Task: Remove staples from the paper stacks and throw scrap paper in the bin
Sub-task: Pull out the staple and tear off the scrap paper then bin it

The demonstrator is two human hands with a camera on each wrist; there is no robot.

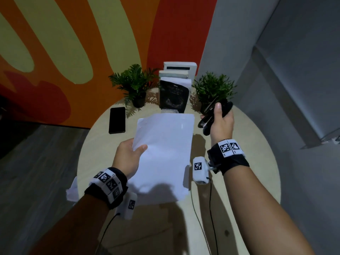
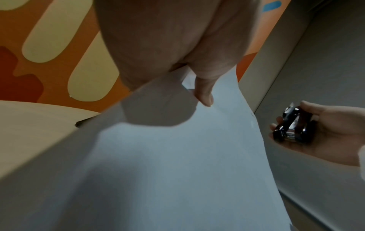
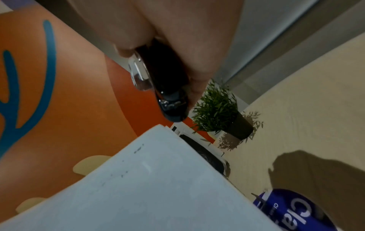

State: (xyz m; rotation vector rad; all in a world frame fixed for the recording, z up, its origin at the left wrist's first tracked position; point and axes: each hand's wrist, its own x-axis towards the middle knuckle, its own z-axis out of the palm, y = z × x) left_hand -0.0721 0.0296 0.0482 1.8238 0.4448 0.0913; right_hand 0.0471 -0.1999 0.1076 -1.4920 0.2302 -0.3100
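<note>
Left hand pinches paper stack at near-left edge, thumb on top, lifting it off round worktop; likely to present far corner to tool. Staple marks show near that corner in right wrist view. Right hand curls round black staple remover, held above stack's far-right corner, apart from paper. Open room right of stack; phone left, potted plants and boxes crowd far edge. Bin not seen.
</note>
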